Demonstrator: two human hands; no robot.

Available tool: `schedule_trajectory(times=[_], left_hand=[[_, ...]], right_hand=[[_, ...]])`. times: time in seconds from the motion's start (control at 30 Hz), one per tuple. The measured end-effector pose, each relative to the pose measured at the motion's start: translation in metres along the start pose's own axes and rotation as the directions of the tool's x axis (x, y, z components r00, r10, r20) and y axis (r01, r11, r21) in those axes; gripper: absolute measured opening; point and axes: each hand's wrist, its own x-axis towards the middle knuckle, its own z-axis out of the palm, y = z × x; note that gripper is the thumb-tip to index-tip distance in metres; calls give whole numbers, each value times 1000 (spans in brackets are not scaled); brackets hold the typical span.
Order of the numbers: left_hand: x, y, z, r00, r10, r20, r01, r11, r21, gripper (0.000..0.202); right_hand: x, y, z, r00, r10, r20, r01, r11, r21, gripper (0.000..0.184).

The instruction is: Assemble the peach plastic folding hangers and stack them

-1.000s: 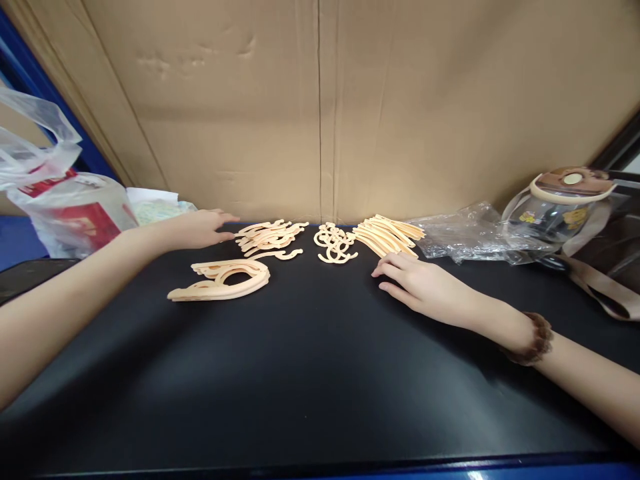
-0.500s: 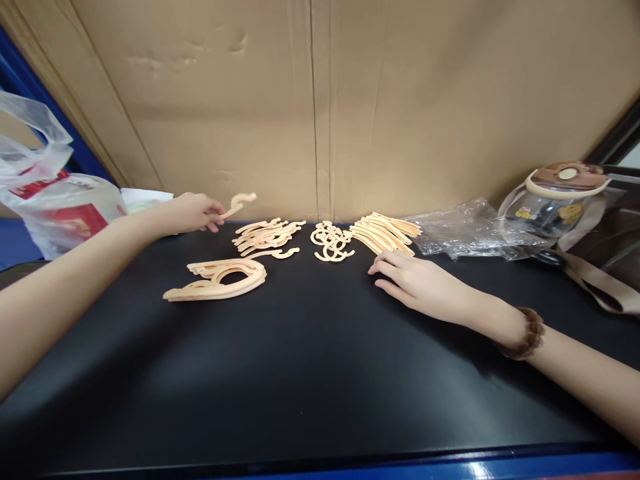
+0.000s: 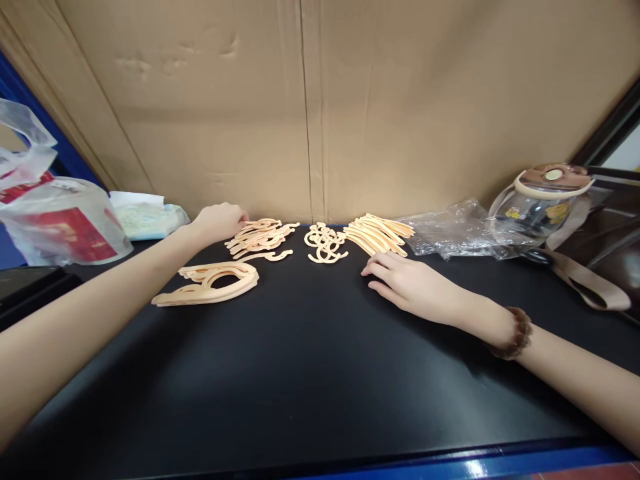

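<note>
My left hand (image 3: 223, 221) is at the left edge of a pile of wavy beige plastic hanger pieces (image 3: 263, 239). Its fingers are pinched on one wavy piece lying at the top of this pile; the fingertips are partly hidden. My right hand (image 3: 413, 283) rests palm down with spread fingers, holding nothing. Its fingertips are close to the front end of a pile of long beige strips (image 3: 383, 232). Between the two piles lie several beige hooks (image 3: 326, 241) in a heap. Nearer me on the left is a stack of folded beige hangers (image 3: 235, 288).
A cardboard wall (image 3: 225, 133) stands behind the black tabletop (image 3: 310, 373). At left are a plastic bag (image 3: 70, 220), a tissue pack (image 3: 147, 219) and a dark object (image 3: 30, 293). Crumpled clear wrap (image 3: 450, 230) and a strapped bottle (image 3: 543, 200) are at right.
My left hand has moved right and down, bringing the wavy piece from the air onto the pile. My right hand stays in place. The view has shifted slightly.
</note>
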Motion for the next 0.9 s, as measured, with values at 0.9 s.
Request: schedule_trajectory(times=[0.9], left_hand=[[-1, -17, -4, 985, -103, 139, 142, 940, -311, 33]], right_hand=[[-1, 2, 4, 1000, -18, -19, 19, 1000, 6, 25]])
